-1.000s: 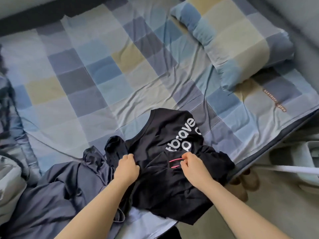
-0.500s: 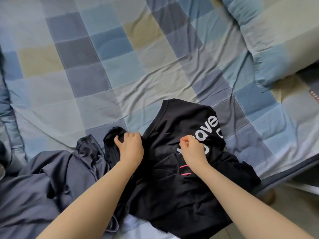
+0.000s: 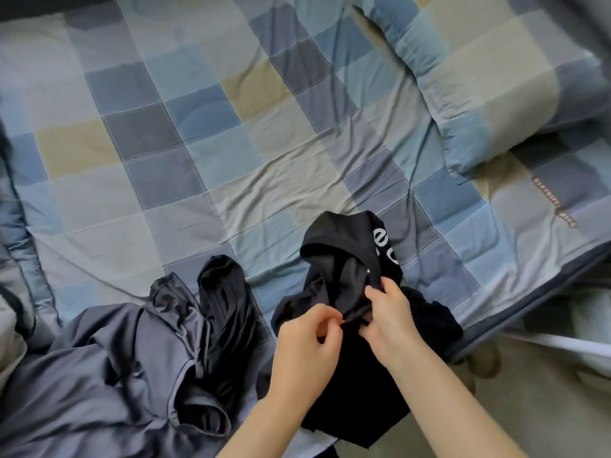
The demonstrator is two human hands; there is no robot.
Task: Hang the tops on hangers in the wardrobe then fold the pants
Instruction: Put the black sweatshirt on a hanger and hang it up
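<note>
A black top with white lettering lies bunched at the bed's near edge, its upper part folded over so only a few letters show. My left hand and my right hand meet over its middle, both pinching the black fabric between thumb and fingers. To the left, a dark grey-blue garment lies crumpled on the bed, with a black piece draped over its upper right part. No hanger or wardrobe is in view.
The bed is covered by a checked blue, grey and tan sheet. A matching pillow lies at the upper right. The bed's edge runs diagonally at the right, with floor and a white strip beyond.
The black top was spread open with its lettering showing; now it is gathered and folded over. My hands have come together at its middle, the left one moving right off the grey garment's side.
</note>
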